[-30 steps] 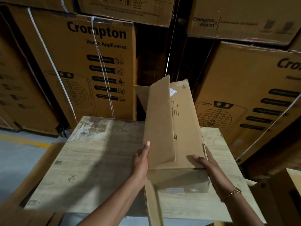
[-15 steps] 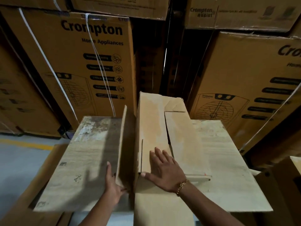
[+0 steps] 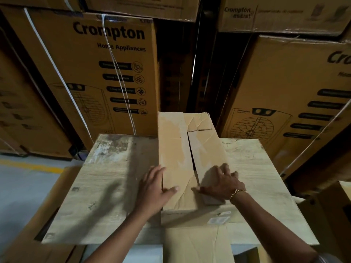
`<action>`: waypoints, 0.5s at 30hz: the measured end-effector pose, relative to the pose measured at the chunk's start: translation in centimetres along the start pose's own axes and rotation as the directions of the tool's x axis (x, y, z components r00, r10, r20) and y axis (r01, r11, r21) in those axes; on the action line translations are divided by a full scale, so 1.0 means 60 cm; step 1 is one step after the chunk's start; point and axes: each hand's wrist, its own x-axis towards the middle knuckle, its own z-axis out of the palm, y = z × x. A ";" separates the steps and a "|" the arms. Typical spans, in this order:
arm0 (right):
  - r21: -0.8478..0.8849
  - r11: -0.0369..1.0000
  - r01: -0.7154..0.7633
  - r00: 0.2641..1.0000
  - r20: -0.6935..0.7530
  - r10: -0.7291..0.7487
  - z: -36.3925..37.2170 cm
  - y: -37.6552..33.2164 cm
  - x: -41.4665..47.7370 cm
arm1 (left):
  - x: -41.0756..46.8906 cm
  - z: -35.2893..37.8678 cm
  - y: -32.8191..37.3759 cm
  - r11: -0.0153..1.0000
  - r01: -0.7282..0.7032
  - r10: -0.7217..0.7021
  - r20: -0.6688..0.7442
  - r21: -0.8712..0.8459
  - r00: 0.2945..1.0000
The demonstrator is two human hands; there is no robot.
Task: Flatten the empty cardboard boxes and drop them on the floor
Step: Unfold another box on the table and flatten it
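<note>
A plain brown cardboard box [image 3: 174, 149] lies flattened lengthwise on a pale wooden table [image 3: 106, 183], its far end reaching past the table's back edge and its near flap hanging over the front. My left hand [image 3: 153, 188] presses on its left edge, fingers spread on the table and thumb on the cardboard. My right hand [image 3: 220, 182], with a bracelet at the wrist, presses flat on the right flap [image 3: 207, 149], thumb pointing left. A white label [image 3: 218, 219] shows on the box near the table's front.
Tall printed appliance cartons [image 3: 106, 73] are stacked in a wall right behind the table, more at the right [image 3: 296, 95]. Grey floor with a yellow line [image 3: 32, 168] lies at the left. Loose cardboard [image 3: 47, 211] leans beside the table's left side; another carton [image 3: 332, 211] stands at the right.
The upright left flap has been folded down flat onto the box. My left hand moved from that flap's edge onto the box; my right hand shifted right onto the right flap.
</note>
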 end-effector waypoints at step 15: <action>0.169 0.986 -0.010 1.000 0.007 0.009 -0.025 0.000 0.018 | 0.108 0.060 0.168 0.784 -0.269 -0.131 0.572 0.559 0.809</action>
